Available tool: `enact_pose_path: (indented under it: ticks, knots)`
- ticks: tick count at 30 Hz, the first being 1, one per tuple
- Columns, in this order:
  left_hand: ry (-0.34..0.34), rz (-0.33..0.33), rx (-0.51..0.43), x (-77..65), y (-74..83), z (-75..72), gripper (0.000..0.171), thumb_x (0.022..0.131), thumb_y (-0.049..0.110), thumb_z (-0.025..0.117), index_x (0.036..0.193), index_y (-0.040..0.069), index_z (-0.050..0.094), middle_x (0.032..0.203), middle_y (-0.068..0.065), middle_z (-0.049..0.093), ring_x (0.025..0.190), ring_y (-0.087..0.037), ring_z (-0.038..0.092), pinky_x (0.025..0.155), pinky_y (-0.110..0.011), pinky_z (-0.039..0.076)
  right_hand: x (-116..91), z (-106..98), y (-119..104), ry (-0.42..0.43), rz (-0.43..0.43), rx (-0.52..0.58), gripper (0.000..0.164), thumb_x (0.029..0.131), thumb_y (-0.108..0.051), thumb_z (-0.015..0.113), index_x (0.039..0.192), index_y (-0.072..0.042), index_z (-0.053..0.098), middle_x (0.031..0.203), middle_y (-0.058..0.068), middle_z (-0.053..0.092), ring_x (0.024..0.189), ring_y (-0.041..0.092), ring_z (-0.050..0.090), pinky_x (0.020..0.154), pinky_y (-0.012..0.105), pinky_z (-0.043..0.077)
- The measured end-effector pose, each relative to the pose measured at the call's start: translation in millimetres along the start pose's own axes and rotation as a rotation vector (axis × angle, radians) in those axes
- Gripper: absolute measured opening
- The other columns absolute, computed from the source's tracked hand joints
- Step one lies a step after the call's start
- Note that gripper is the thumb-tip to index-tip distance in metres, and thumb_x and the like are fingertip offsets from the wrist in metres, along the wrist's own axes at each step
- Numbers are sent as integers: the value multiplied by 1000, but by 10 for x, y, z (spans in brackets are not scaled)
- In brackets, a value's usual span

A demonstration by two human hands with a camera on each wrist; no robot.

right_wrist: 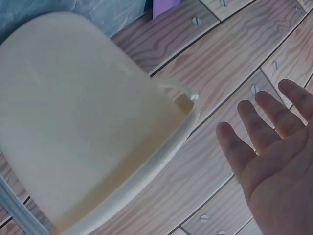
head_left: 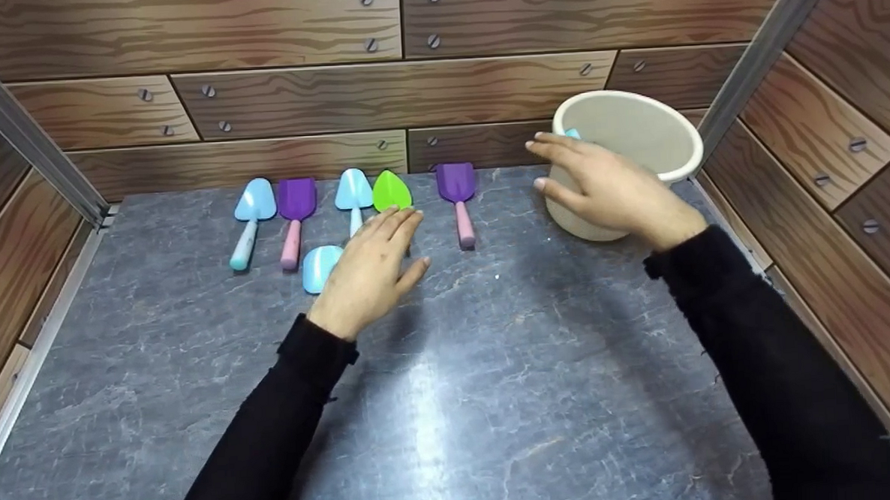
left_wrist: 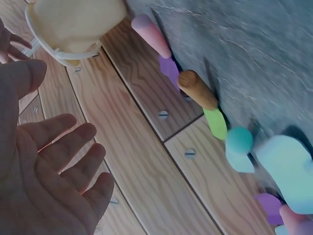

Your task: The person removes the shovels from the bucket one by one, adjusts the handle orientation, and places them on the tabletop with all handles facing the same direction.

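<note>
My left hand (head_left: 374,272) hovers palm down with straight fingers, holding nothing. Beneath it a light blue scoop (head_left: 320,269) is partly hidden, as are a blue trowel (head_left: 354,190) and a green trowel (head_left: 391,191), whose brown handle (left_wrist: 195,89) shows in the left wrist view. Further left lie another blue trowel (head_left: 255,200) and a purple shovel (head_left: 297,200) with a pink handle. A second purple shovel (head_left: 455,182) lies to the right. My right hand (head_left: 615,186), fingers extended and empty, is held in front of a cream bucket (head_left: 579,218). A small light blue piece (head_left: 572,134) shows at the bucket's rim.
Wood-patterned panels (head_left: 393,94) close off the back and both sides. Metal posts (head_left: 26,118) stand at the corners. The dark grey marbled tabletop (head_left: 496,398) stretches in front of the tools and bucket. Most of the bucket's inside is out of sight.
</note>
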State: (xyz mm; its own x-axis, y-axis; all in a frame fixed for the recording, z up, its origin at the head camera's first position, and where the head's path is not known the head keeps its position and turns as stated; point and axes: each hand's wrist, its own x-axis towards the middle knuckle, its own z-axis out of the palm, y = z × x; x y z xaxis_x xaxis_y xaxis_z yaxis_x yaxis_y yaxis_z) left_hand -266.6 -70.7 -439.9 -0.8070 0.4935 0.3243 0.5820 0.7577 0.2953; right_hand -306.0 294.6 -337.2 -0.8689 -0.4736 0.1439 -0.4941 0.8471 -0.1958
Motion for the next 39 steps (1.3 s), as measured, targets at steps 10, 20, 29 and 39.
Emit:
enact_pose_path:
  ticks: [10, 20, 29, 39]
  knots:
    - [4, 29, -23, 109, 166, 87, 68, 120, 37, 67, 175, 0, 50, 180, -23, 55, 173, -45, 48, 148, -62, 34, 187, -169, 262, 20, 60, 49, 60, 123, -33, 55, 174, -2, 52, 178, 32, 54, 170, 54, 48, 144, 70, 36]
    - [1, 65, -41, 180, 315, 178, 69, 120, 38, 67, 175, -1, 50, 180, -22, 56, 172, -44, 50, 148, -58, 36, 372, -272, 532, -28, 155, 80, 64, 124, -35, 50, 176, 3, 46, 180, 33, 50, 172, 57, 43, 147, 70, 31]
    - [-2, 92, -65, 180, 382, 234, 67, 119, 36, 69, 173, -2, 53, 178, -23, 58, 170, -45, 52, 147, -63, 38, 489, -226, 788, -87, 286, 72, 67, 123, -34, 49, 179, 1, 41, 177, 38, 51, 163, 62, 52, 139, 76, 41]
    - [-12, 127, -29, 161, 430, 286, 67, 121, 40, 66, 174, 0, 53, 178, -22, 58, 170, -44, 53, 145, -63, 40, 658, 53, 1326, -167, 377, 203, 80, 118, -44, 55, 179, 5, 38, 175, 41, 51, 166, 59, 50, 142, 71, 38]
